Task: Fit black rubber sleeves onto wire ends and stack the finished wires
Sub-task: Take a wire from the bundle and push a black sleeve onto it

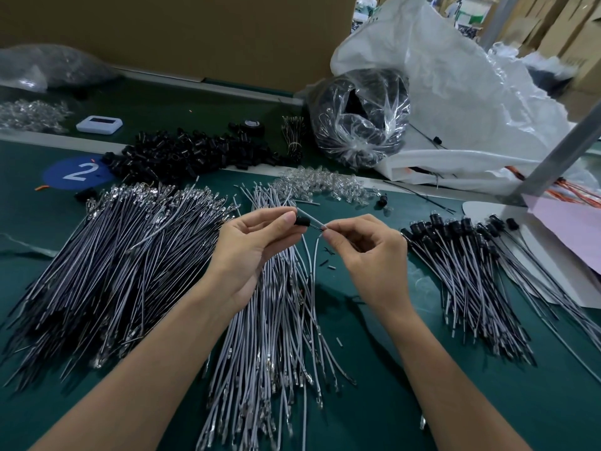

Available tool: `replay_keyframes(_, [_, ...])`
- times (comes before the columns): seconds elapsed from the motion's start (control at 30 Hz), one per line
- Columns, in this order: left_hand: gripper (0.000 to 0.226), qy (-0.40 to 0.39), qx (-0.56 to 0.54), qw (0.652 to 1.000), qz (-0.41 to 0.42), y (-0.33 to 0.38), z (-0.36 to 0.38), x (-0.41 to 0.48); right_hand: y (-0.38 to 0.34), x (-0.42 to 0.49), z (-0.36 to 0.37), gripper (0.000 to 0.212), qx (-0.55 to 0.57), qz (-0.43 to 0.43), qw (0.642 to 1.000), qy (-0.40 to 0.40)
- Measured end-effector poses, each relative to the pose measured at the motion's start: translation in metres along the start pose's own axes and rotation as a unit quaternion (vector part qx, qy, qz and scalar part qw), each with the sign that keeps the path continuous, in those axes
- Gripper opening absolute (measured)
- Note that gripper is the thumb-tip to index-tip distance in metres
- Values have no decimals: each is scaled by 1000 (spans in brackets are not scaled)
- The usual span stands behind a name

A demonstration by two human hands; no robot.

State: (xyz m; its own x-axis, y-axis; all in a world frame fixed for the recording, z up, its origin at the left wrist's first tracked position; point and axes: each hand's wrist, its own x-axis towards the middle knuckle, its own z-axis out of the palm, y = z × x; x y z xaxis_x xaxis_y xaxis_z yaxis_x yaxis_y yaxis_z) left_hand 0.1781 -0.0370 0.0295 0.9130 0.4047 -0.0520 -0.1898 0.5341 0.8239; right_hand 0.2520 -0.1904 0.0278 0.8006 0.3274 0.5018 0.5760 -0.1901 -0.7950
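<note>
My left hand [257,245] pinches a small black rubber sleeve [301,220] between thumb and fingers above the middle bundle. My right hand [364,252] pinches the end of a grey wire [314,255], whose tip meets the sleeve; the wire hangs down from my fingers. Under both hands lies a heap of bare grey wires [276,336]. To the right a stack of wires with black sleeves fitted [468,271] fans across the mat. A pile of loose black sleeves [192,151] sits at the back.
A large bundle of dark wires with metal terminals [107,262] fills the left of the green mat [374,402]. Clear plastic parts [322,187], a bag of black parts [361,122], a white sack [455,92] and a white device [99,124] stand behind. A metal post [559,154] rises at right.
</note>
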Motion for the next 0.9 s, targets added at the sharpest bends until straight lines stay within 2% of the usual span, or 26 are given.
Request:
replay_keyframes(0.13, [13, 3, -47, 999, -17, 3, -1, 1, -3, -2, 1, 14, 30, -6, 1000, -6])
replay_keyframes(0.3, [16, 35, -99, 994, -6, 7, -5, 2, -3, -1, -5, 8, 67, 38, 997, -2])
replay_keyframes(0.47, [18, 48, -161, 986, 12, 9, -8, 5, -3, -2, -7, 8, 20, 42, 999, -14])
replay_keyframes(0.9, [17, 19, -84, 994, 64, 6, -8, 3, -2, -4, -3, 9, -15, 1, 999, -50])
